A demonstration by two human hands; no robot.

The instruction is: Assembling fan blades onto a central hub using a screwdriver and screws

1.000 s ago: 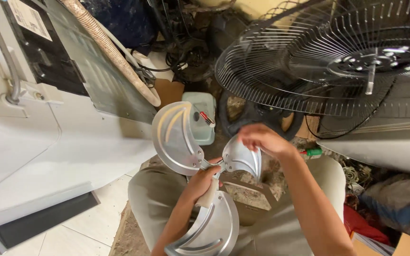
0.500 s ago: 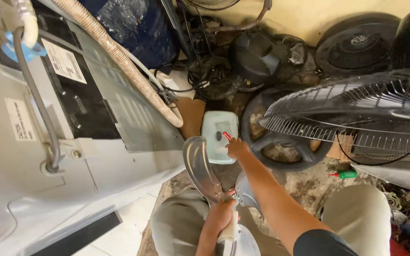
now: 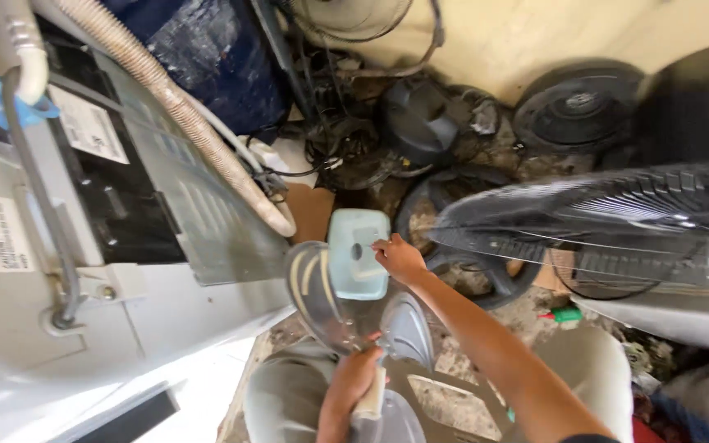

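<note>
Since half a second ago the right hand (image 3: 400, 259) has closed the last gap to the pale blue-green box (image 3: 359, 253): its fingertips now touch the box's right edge, where earlier they hovered just short of it. The view has also tipped upward, so more of the wall and the dark round fan parts at 12 o'clock show, and the wire fan guard (image 3: 617, 226) sits lower at 3 o'clock.

The left hand (image 3: 353, 384), at 6 o'clock, is wrapped shut around the hub of the grey fan blade (image 3: 322, 295), as before. The box lies just above that blade, near the centre.

Whether the right fingers pinch the box or merely rest on it cannot be told; they are bent, and the thumb is hidden. The blade's lower lobes are cut off by the bottom edge. The fan guard is blurred. The corrugated hose (image 3: 182, 107) runs from 11 o'clock toward the centre.
</note>
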